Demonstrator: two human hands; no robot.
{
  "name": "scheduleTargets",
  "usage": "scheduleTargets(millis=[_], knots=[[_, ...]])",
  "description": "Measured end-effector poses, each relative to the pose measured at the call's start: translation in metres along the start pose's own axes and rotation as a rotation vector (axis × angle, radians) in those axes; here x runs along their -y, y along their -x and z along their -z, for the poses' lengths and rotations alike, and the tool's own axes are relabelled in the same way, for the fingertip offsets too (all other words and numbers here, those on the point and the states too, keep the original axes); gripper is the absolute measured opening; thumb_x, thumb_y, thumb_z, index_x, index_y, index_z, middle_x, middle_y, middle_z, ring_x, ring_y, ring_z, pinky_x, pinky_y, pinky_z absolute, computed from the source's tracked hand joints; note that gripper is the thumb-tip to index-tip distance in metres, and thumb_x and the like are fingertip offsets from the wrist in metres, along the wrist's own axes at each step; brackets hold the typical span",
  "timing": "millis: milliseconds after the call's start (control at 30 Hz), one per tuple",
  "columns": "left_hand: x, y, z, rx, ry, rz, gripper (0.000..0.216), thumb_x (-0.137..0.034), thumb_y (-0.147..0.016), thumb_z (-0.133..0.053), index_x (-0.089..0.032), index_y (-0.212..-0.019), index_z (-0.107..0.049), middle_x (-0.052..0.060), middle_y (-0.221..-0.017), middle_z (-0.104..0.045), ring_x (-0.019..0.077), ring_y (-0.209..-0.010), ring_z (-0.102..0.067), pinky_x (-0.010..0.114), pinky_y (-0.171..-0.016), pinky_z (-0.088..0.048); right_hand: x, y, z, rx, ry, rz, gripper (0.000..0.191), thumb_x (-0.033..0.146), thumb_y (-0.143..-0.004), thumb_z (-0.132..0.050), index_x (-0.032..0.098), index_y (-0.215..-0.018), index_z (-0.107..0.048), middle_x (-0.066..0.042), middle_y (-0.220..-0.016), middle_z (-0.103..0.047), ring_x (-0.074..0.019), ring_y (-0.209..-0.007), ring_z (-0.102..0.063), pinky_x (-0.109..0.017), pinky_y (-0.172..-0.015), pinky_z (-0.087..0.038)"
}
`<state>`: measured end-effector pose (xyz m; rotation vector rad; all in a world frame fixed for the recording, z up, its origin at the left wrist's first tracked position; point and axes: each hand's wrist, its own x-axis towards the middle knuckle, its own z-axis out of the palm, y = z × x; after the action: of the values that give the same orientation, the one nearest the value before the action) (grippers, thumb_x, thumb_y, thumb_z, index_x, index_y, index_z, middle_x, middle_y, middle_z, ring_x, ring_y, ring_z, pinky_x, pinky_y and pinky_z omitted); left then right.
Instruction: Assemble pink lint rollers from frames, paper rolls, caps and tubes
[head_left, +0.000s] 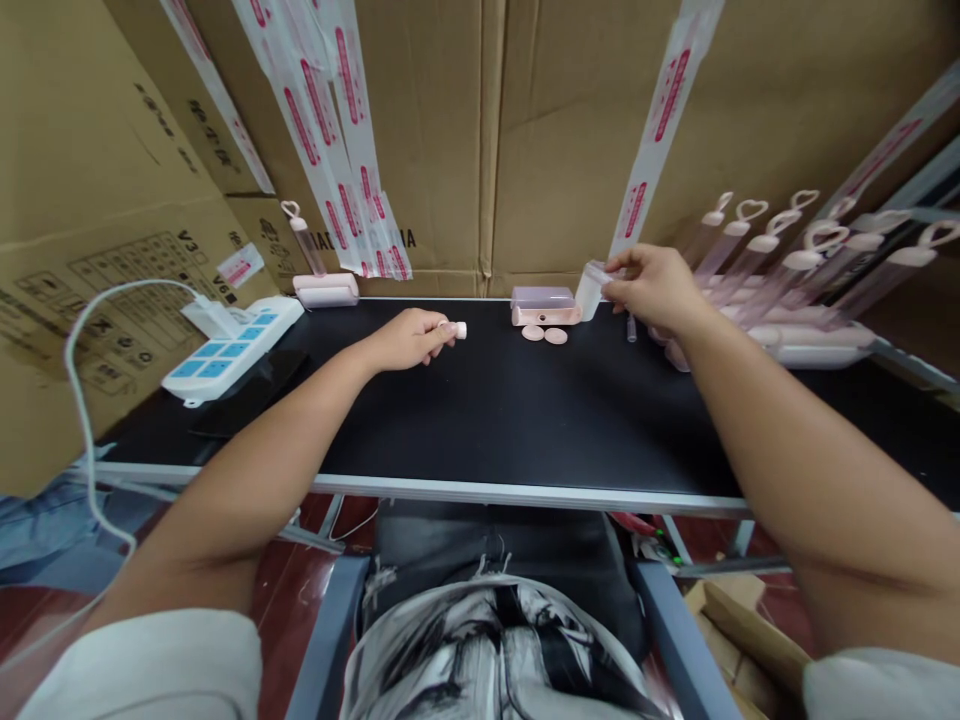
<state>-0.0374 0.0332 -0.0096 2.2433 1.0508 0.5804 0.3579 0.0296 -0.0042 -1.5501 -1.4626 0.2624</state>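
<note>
My left hand (409, 338) rests on the black table (487, 410) with its fingers closed on a small pink cap (460, 330). My right hand (652, 287) is farther back and pinches a clear plastic tube (589, 288) that stands beside a pink block-shaped fixture (544, 305). Two pink round discs (544, 334) lie just in front of that fixture.
A row of clear tubes with pink heart-shaped caps (780, 265) lies on a tray at the right. A blue and white power strip (229, 350) with a white cable sits at the left, with a second pink fixture (326, 290) behind it. Cardboard boxes (480, 140) wall the back and left.
</note>
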Motion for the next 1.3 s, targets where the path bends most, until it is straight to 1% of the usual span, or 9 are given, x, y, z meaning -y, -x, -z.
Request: scheduleTargets(millis=[100,200,333,433,567,700,867,1000,1300], knots=[[0.003,0.000,0.001,0.016,-0.022,-0.014,0.049,-0.062,-0.104,-0.055,-0.016,-0.094,-0.071,0.000,-0.070,-0.065,0.0123,-0.056,-0.063,0.026,-0.060,-0.048,0.001,0.002,0.001,0.127,-0.148,-0.020,0.024,0.019,-0.074,-0.089,0.021,-0.097,-0.082,-0.003,-0.066,-0.069,-0.0214,-0.055,-0.065,-0.040,-0.058,-0.059],[0.004,0.001,0.001,-0.015,-0.086,-0.025,0.044,-0.057,-0.106,-0.052,-0.018,-0.090,-0.068,0.001,-0.074,-0.069,0.0122,-0.057,-0.065,0.026,-0.061,-0.048,0.005,0.003,0.002,0.178,-0.311,-0.005,0.030,0.018,-0.070,-0.093,0.020,-0.098,-0.081,-0.006,-0.079,-0.075,-0.0218,-0.061,-0.070,-0.043,-0.063,-0.063],[-0.004,0.000,-0.004,-0.059,-0.161,-0.037,0.029,-0.043,-0.107,-0.051,-0.019,-0.101,-0.067,0.000,-0.074,-0.071,0.0124,-0.056,-0.066,0.025,-0.061,-0.047,0.015,0.007,0.000,0.101,-0.397,-0.026,0.040,0.002,-0.068,-0.084,0.021,-0.099,-0.067,-0.007,-0.090,-0.079,-0.0188,-0.059,-0.069,-0.039,-0.056,-0.060],[-0.016,-0.008,-0.007,-0.080,-0.172,-0.017,0.020,-0.037,-0.106,-0.053,-0.019,-0.109,-0.063,0.000,-0.076,-0.074,0.0132,-0.057,-0.067,0.025,-0.061,-0.047,0.016,0.006,-0.004,0.010,-0.339,-0.007,0.043,0.004,-0.071,-0.083,0.024,-0.098,-0.057,-0.003,-0.079,-0.075,-0.0153,-0.051,-0.060,-0.035,-0.052,-0.052],[-0.040,-0.039,-0.015,-0.053,-0.265,-0.053,0.016,-0.032,-0.099,-0.064,-0.018,-0.092,-0.068,0.001,-0.074,-0.074,0.0141,-0.060,-0.067,0.027,-0.066,-0.047,0.003,-0.001,-0.017,-0.039,-0.328,0.092,0.036,0.022,-0.079,-0.088,0.024,-0.097,-0.058,-0.002,-0.081,-0.070,-0.0187,-0.065,-0.065,-0.037,-0.061,-0.055],[-0.062,-0.091,-0.029,-0.136,-0.407,-0.160,0.010,-0.025,-0.090,-0.074,-0.017,-0.090,-0.080,0.006,-0.084,-0.078,0.0191,-0.077,-0.068,0.034,-0.078,-0.050,-0.009,-0.003,-0.034,-0.049,-0.285,0.221,0.029,0.028,-0.080,-0.085,0.023,-0.098,-0.064,-0.005,-0.094,-0.073,-0.0238,-0.089,-0.072,-0.043,-0.083,-0.061],[-0.073,-0.141,-0.050,-0.033,-0.551,-0.086,0.013,-0.020,-0.085,-0.075,-0.015,-0.090,-0.085,0.013,-0.087,-0.079,0.0257,-0.085,-0.071,0.040,-0.082,-0.053,-0.011,0.005,-0.051,0.003,-0.200,0.263,0.025,0.030,-0.081,-0.082,0.023,-0.100,-0.068,-0.004,-0.096,-0.075,-0.0238,-0.091,-0.073,-0.043,-0.090,-0.060],[-0.077,-0.155,-0.060,0.037,-0.681,-0.043,0.011,-0.022,-0.079,-0.077,-0.015,-0.086,-0.084,0.012,-0.083,-0.076,0.0277,-0.083,-0.071,0.040,-0.077,-0.053,-0.013,0.006,-0.057,0.045,-0.142,0.243,0.023,0.028,-0.079,-0.082,0.023,-0.095,-0.066,-0.004,-0.091,-0.077,-0.0235,-0.084,-0.072,-0.043,-0.086,-0.058],[-0.088,-0.162,-0.071,0.135,-0.715,-0.007,0.011,-0.021,-0.067,-0.082,-0.015,-0.074,-0.077,0.011,-0.070,-0.069,0.0306,-0.075,-0.069,0.043,-0.074,-0.053,-0.008,0.009,-0.056,0.040,-0.123,0.257,0.022,0.028,-0.079,-0.080,0.024,-0.093,-0.064,-0.004,-0.092,-0.077,-0.0230,-0.084,-0.070,-0.040,-0.082,-0.057]])
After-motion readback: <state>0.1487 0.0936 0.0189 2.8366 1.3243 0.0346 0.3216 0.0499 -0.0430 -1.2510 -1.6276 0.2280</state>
